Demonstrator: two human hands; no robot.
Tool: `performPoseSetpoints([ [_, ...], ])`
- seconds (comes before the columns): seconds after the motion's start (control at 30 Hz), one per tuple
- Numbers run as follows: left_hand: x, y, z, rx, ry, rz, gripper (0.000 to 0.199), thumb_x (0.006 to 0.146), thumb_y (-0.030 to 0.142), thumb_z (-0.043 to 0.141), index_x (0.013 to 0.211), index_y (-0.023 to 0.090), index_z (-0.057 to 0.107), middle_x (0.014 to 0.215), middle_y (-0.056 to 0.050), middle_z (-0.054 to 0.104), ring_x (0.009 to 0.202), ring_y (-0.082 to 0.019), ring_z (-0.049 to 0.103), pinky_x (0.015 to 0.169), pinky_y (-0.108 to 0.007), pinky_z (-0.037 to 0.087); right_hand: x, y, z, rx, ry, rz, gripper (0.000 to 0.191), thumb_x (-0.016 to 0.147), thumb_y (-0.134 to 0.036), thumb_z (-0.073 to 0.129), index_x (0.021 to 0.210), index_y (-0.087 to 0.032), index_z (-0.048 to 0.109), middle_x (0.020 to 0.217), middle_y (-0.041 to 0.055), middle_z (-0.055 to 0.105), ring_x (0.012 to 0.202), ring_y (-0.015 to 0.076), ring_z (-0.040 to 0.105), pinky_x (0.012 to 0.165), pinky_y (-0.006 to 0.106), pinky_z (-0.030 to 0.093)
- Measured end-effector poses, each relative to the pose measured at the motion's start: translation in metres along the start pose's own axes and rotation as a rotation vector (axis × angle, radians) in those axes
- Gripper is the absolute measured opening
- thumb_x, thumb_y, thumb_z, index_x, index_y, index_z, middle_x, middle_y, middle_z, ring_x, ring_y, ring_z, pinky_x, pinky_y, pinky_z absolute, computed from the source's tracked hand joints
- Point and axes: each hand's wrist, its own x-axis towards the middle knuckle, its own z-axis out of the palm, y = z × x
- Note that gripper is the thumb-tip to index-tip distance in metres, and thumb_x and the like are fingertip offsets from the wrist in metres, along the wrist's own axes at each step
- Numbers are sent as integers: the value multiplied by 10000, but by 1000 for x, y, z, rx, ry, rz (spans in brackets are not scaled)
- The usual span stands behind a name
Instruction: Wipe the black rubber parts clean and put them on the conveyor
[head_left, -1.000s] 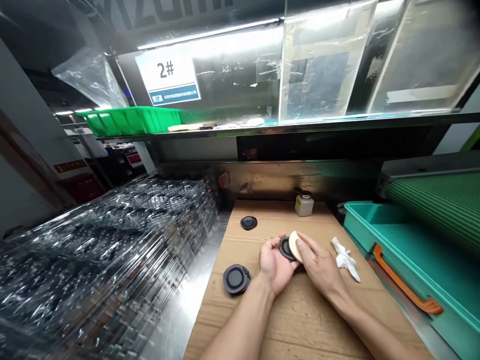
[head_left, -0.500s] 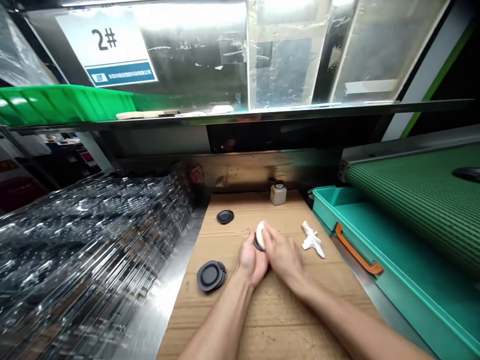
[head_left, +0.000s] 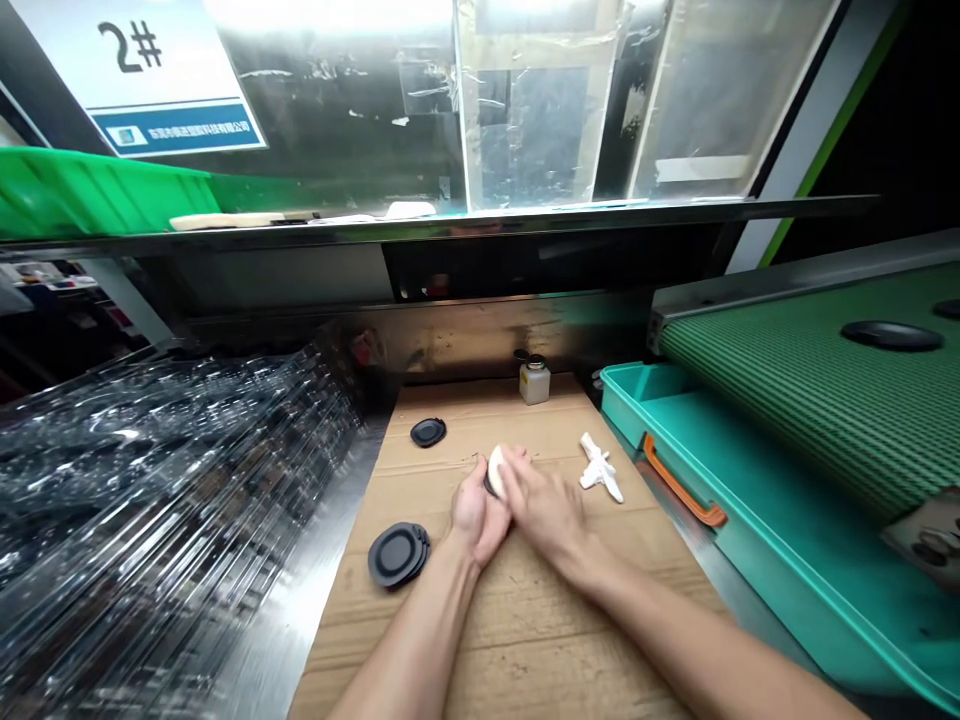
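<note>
Over the cardboard sheet (head_left: 555, 650), my left hand (head_left: 476, 515) is closed around a black round lid-like disc (head_left: 488, 486), mostly hidden by fingers. My right hand (head_left: 551, 510) presses a white oval pad (head_left: 496, 468) against the disc's face, fingers bent over it. To the left of my wrists lies a small stack of black discs (head_left: 396, 556) with tabbed edges. Farther back is a single black disc (head_left: 428, 432). A crumpled white cloth (head_left: 600, 472) rests right of my right hand. At the cardboard's far edge stands a small square bottle (head_left: 535, 383) with a dark top.
Stacked clear plastic trays (head_left: 187, 480) fill the left side. On the right, a teal crate (head_left: 787, 590) with an orange handle (head_left: 679, 485) sits beside a green conveyor belt (head_left: 810, 345) carrying black discs (head_left: 892, 335). A metal shelf (head_left: 465, 226) with a green bin (head_left: 105, 195) crosses above.
The view has shifted, so everything sits farther left and more of the belt's discs show. My right hand has moved slightly with the pad on the disc; both holds stay the same.
</note>
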Motion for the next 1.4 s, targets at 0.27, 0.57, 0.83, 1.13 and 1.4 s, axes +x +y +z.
performPoseSetpoints([
  [0.27,0,10,-4,-74,-31,-55,363,969,321,367,1033,45,593,1187,-250,624,1078,-312,635,833,-454,568,17,28,-14,306,302,18,464,934,-494,433,1268,-224,608,1150,81,686,1077,237,626,960,364,461],
  [0.57,6,14,-8,-88,14,3,338,958,308,371,1018,100,631,1130,-173,662,1036,-269,645,908,-458,528,5,19,-6,559,54,-111,362,896,-413,526,1162,-212,670,1115,59,700,1017,213,650,898,324,507],
  [0.83,3,4,-4,54,-54,11,289,944,293,440,999,97,645,1126,-181,666,1089,-271,626,1012,-431,461,3,14,-7,583,-102,-181,299,867,-312,534,1075,-201,718,1057,40,717,966,202,661,880,311,496],
  [1.13,6,0,-4,94,-54,-7,329,960,301,414,1015,71,643,1075,-191,680,1064,-275,638,990,-445,487,13,23,-31,306,-129,-233,298,870,-320,513,1078,-256,717,1047,13,724,975,203,661,881,300,485],
  [1.4,4,1,-4,40,-29,-37,368,970,283,369,1028,41,639,1077,-201,685,1078,-269,636,986,-423,502,0,2,-14,-262,52,-153,415,982,-434,327,1278,-283,577,874,88,728,749,254,681,694,323,459],
])
